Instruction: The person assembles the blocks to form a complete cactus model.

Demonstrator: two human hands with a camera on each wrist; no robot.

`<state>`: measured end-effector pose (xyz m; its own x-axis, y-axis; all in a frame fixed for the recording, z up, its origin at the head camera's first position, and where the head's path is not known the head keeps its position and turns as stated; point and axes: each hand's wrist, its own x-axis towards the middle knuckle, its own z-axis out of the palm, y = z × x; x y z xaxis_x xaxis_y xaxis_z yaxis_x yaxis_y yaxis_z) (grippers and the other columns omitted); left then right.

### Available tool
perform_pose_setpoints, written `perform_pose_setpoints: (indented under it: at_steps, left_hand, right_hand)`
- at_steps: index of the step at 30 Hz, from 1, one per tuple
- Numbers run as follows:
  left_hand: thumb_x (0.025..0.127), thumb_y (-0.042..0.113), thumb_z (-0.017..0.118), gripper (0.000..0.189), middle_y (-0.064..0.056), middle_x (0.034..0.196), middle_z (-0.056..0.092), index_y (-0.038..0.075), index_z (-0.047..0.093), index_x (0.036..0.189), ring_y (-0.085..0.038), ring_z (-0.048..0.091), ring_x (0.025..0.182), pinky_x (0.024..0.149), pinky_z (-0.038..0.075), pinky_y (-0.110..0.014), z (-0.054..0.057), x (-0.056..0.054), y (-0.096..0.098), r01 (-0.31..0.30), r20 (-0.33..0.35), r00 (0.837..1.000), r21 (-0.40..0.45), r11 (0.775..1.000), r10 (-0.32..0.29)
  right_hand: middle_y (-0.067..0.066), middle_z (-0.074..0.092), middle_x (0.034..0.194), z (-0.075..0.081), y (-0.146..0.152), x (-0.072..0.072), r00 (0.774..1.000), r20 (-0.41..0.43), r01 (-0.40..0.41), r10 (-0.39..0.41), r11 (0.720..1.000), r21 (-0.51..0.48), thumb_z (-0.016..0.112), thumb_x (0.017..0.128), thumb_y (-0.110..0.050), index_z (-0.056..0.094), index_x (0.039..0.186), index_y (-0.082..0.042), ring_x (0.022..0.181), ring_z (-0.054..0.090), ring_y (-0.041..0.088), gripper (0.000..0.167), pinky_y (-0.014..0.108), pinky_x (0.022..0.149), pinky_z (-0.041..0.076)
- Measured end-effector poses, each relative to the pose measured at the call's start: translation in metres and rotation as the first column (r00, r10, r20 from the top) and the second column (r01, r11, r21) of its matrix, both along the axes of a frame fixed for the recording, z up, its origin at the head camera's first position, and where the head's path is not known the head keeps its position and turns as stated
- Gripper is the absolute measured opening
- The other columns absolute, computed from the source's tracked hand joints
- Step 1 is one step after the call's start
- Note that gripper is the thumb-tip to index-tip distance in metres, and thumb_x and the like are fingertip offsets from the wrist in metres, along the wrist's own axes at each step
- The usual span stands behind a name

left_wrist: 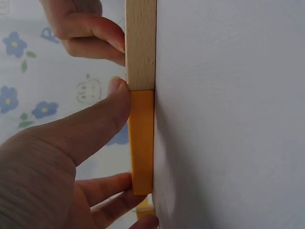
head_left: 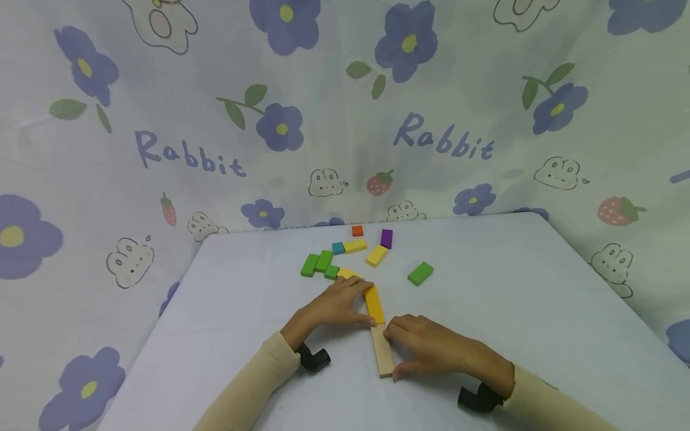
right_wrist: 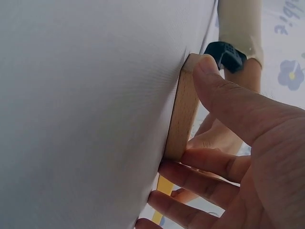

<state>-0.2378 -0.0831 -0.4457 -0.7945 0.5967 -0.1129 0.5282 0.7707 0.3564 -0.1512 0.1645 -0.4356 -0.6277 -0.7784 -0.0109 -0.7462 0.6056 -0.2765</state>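
A long orange block [head_left: 374, 305] and a plain wooden block [head_left: 383, 352] lie end to end in a line on the table. My left hand [head_left: 337, 304] holds the orange block lengthwise, thumb near the joint between the blocks and fingers at its far end. With my right hand [head_left: 433, 348] I grip the plain wooden block, thumb at its near end and index finger toward the joint. In the left wrist view the ends of the orange block [left_wrist: 142, 138] and the wooden block [left_wrist: 141, 43] meet flush.
Just beyond my left fingers are a yellow block [head_left: 349, 273] and several green blocks [head_left: 324, 261]. Farther back lie a blue block [head_left: 338, 248], yellow blocks [head_left: 377, 256], a red block [head_left: 357, 230] and a purple block [head_left: 386, 239]. One green block [head_left: 420, 273] sits apart on the right.
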Motion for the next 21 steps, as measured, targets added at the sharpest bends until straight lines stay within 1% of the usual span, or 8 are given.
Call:
perform_pose_setpoints:
  at_steps: [5, 12, 16, 21]
  left_hand:
    - [0.078, 0.067, 0.073, 0.09, -0.005, 0.156, 0.043, 0.024, 0.043, 0.151, -0.032, 0.041, 0.138, 0.116, 0.037, -0.053, 0.0007, -0.0011, -0.0001, -0.008, 0.026, 1.0, 0.001, 1.0, 0.008]
    - [0.078, 0.065, 0.074, 0.089, -0.006, 0.156, 0.042, 0.025, 0.043, 0.151, -0.03, 0.041, 0.137, 0.115, 0.038, -0.053, 0.002, -0.0011, 0.0006, -0.018, 0.059, 0.998, -0.014, 1.0, 0.018]
    - [0.078, 0.064, 0.075, 0.089, -0.006, 0.155, 0.043, 0.025, 0.043, 0.151, -0.03, 0.041, 0.137, 0.115, 0.038, -0.053, 0.0047, 0.0001, 0.0011, -0.018, 0.077, 0.997, -0.015, 1.0, 0.019]
    - [0.079, 0.063, 0.075, 0.089, -0.005, 0.153, 0.045, 0.023, 0.043, 0.152, -0.029, 0.042, 0.136, 0.115, 0.038, -0.052, 0.0069, 0.0029, 0.0013, -0.017, 0.078, 0.997, -0.016, 1.0, 0.019]
  right_hand:
    - [-0.006, 0.06, 0.123, 0.0006, -0.0013, -0.0005, 1.0, 0.017, 0.008, -0.008, 1.0, 0.007, 0.068, 0.086, -0.059, 0.057, 0.124, -0.017, 0.119, 0.058, 0.014, 0.058, 0.041, 0.102, 0.051]
    - [-0.006, 0.059, 0.125, 0.0005, -0.0015, -0.0004, 0.999, 0.044, 0.019, -0.019, 1.0, 0.007, 0.066, 0.086, -0.062, 0.057, 0.124, -0.018, 0.119, 0.058, 0.014, 0.059, 0.041, 0.103, 0.051]
    - [-0.006, 0.059, 0.124, 0.0028, -0.0014, 0.0018, 0.999, 0.042, 0.014, -0.014, 1.0, 0.008, 0.065, 0.085, -0.063, 0.057, 0.124, -0.018, 0.119, 0.058, 0.013, 0.06, 0.04, 0.102, 0.052]
    - [-0.006, 0.059, 0.123, 0.0044, -0.0021, 0.0037, 0.999, 0.035, 0.01, -0.011, 1.0, 0.011, 0.066, 0.085, -0.062, 0.057, 0.124, -0.018, 0.117, 0.057, 0.011, 0.059, 0.038, 0.102, 0.052]
